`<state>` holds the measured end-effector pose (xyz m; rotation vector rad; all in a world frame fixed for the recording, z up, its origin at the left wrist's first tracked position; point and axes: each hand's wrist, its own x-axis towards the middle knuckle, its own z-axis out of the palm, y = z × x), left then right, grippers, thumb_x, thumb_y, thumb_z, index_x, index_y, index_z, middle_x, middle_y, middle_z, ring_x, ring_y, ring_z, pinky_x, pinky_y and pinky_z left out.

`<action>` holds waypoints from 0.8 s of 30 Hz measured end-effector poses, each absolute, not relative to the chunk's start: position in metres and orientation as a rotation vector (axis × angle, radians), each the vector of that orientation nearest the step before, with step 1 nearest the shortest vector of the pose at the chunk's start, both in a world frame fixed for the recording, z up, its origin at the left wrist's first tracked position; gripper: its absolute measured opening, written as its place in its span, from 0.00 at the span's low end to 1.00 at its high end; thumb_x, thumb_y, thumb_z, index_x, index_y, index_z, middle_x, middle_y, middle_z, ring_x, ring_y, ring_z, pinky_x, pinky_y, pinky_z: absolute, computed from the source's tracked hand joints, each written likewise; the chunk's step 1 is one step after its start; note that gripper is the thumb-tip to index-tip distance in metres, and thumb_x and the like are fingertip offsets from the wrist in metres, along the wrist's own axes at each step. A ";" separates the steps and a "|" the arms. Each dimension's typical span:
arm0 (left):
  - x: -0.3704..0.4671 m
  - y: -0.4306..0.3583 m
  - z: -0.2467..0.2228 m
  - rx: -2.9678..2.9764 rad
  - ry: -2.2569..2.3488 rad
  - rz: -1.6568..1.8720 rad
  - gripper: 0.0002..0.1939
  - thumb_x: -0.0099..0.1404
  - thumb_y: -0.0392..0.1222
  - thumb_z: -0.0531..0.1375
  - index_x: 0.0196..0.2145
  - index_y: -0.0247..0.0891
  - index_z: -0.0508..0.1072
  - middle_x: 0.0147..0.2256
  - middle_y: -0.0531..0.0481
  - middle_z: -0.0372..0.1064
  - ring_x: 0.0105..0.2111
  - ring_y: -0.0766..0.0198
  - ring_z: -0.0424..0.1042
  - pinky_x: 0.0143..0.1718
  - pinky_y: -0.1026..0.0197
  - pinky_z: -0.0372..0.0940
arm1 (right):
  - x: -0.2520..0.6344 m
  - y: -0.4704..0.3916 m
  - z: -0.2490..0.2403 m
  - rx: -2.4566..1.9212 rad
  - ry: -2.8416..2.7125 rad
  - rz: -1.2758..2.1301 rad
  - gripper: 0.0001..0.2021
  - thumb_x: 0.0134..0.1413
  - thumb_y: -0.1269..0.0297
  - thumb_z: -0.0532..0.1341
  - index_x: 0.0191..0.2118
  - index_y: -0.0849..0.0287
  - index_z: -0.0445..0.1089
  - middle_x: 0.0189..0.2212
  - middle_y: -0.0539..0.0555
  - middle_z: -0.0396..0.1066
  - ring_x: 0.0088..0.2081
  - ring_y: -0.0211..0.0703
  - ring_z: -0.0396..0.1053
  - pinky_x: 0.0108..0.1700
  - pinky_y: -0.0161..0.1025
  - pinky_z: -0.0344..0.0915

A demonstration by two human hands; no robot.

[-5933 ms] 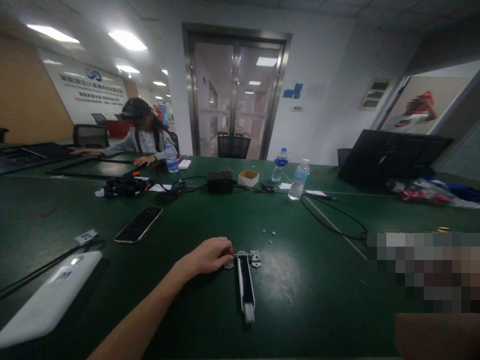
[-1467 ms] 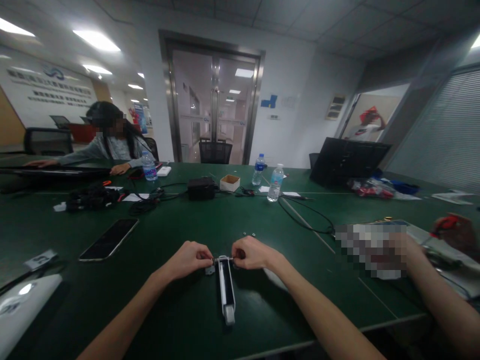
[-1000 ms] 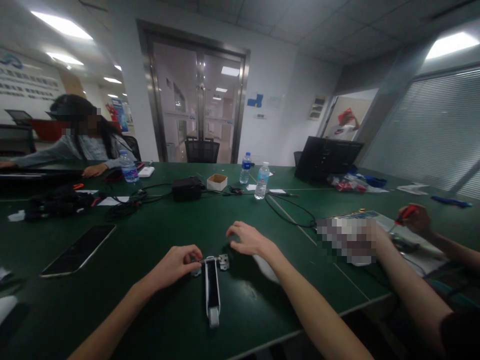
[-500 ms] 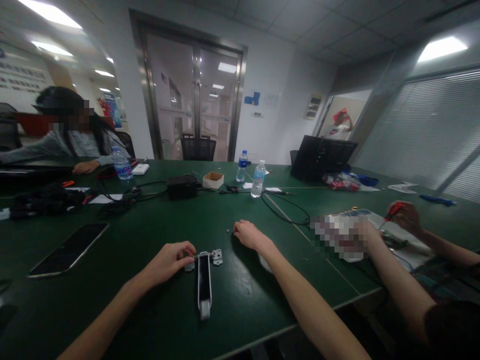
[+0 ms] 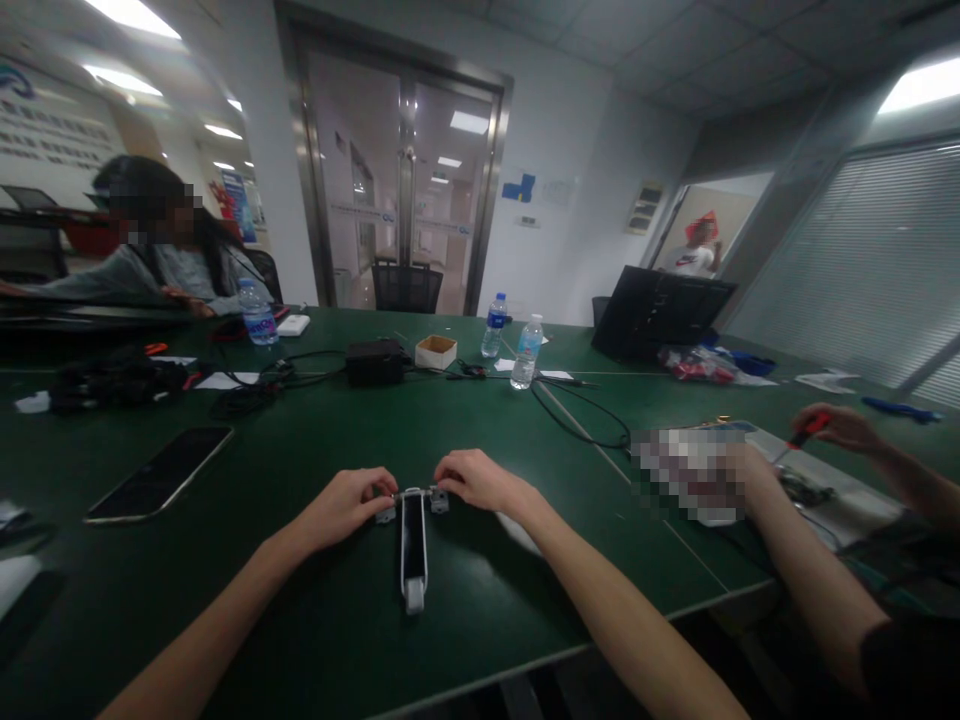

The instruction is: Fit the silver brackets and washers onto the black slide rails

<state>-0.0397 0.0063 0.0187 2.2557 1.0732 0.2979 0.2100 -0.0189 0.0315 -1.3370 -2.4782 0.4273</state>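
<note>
A white-framed device with a dark face [image 5: 413, 540] lies lengthwise on the green table, metal hinge plates at both sides of its far end. Thumb and fingers of my left hand [image 5: 358, 500] pinch the left end of the metal part. At the other side my right hand [image 5: 474, 480] has its fingers closed at the right hinge plate [image 5: 440, 501]. Whether a small piece sits between the right fingertips is hidden. A white object shows partly under my right wrist.
A phone [image 5: 161, 474] lies to the left. Beyond are a black box [image 5: 374, 362], a small open box [image 5: 436, 351], two bottles [image 5: 526, 352] and cables. At the right, a co-worker's hands hold a red screwdriver [image 5: 808, 430] over a tray; another person sits far left.
My right hand has moved left from the bare table to the right hinge plate. My left hand stays at the left end. The camera view has shifted slightly.
</note>
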 end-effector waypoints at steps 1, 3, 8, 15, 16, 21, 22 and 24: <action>-0.040 0.006 0.018 2.255 1.077 0.299 0.14 0.65 0.47 0.53 0.44 0.40 0.71 0.40 0.51 0.70 0.32 0.65 0.67 0.30 0.65 0.62 | 0.210 -0.019 0.031 -1.335 -2.493 0.423 0.05 0.59 0.69 0.59 0.39 0.62 0.72 0.36 0.54 0.71 0.36 0.39 0.69 0.39 0.35 0.63; -0.040 0.006 0.018 2.255 1.082 0.301 0.14 0.65 0.47 0.54 0.44 0.39 0.71 0.40 0.50 0.70 0.32 0.64 0.67 0.30 0.65 0.62 | 0.209 -0.019 0.028 -1.326 -2.519 0.412 0.06 0.59 0.69 0.59 0.40 0.61 0.72 0.37 0.55 0.70 0.38 0.40 0.69 0.42 0.36 0.63; -0.040 0.006 0.016 2.289 1.077 0.333 0.13 0.65 0.47 0.55 0.42 0.39 0.72 0.39 0.51 0.71 0.31 0.65 0.68 0.30 0.65 0.61 | 0.209 -0.018 0.021 -1.313 -2.557 0.361 0.10 0.59 0.74 0.55 0.42 0.61 0.73 0.40 0.56 0.69 0.40 0.41 0.68 0.45 0.37 0.63; -0.041 0.005 0.017 2.254 1.069 0.343 0.13 0.65 0.47 0.55 0.42 0.39 0.72 0.40 0.50 0.71 0.34 0.64 0.69 0.32 0.65 0.63 | 0.209 -0.020 0.026 -1.323 -2.559 0.391 0.07 0.56 0.70 0.59 0.38 0.61 0.74 0.33 0.53 0.71 0.32 0.37 0.68 0.37 0.34 0.62; -0.041 0.005 0.017 2.251 1.065 0.346 0.12 0.65 0.47 0.55 0.42 0.39 0.72 0.40 0.50 0.71 0.34 0.64 0.69 0.32 0.65 0.63 | 0.209 -0.020 0.026 -1.323 -2.561 0.387 0.06 0.56 0.69 0.60 0.38 0.60 0.74 0.32 0.53 0.71 0.31 0.38 0.68 0.37 0.34 0.62; -0.041 0.004 0.019 2.240 1.073 0.343 0.12 0.64 0.45 0.56 0.42 0.39 0.72 0.40 0.50 0.71 0.34 0.63 0.69 0.31 0.64 0.63 | 0.207 -0.019 0.024 -1.329 -2.549 0.417 0.05 0.57 0.66 0.61 0.37 0.60 0.73 0.31 0.51 0.71 0.32 0.38 0.68 0.37 0.35 0.62; -0.041 0.004 0.019 2.240 1.073 0.343 0.12 0.65 0.45 0.56 0.42 0.39 0.72 0.40 0.50 0.71 0.34 0.63 0.69 0.32 0.64 0.63 | 0.207 -0.019 0.024 -1.335 -2.543 0.433 0.05 0.57 0.66 0.61 0.37 0.60 0.73 0.31 0.51 0.71 0.32 0.38 0.68 0.37 0.34 0.62; -0.041 0.004 0.018 2.241 1.068 0.346 0.12 0.65 0.45 0.56 0.42 0.39 0.72 0.40 0.50 0.71 0.34 0.64 0.69 0.32 0.64 0.63 | 0.206 -0.020 0.024 -1.340 -2.535 0.456 0.06 0.58 0.66 0.60 0.38 0.60 0.73 0.31 0.51 0.71 0.32 0.38 0.68 0.37 0.34 0.62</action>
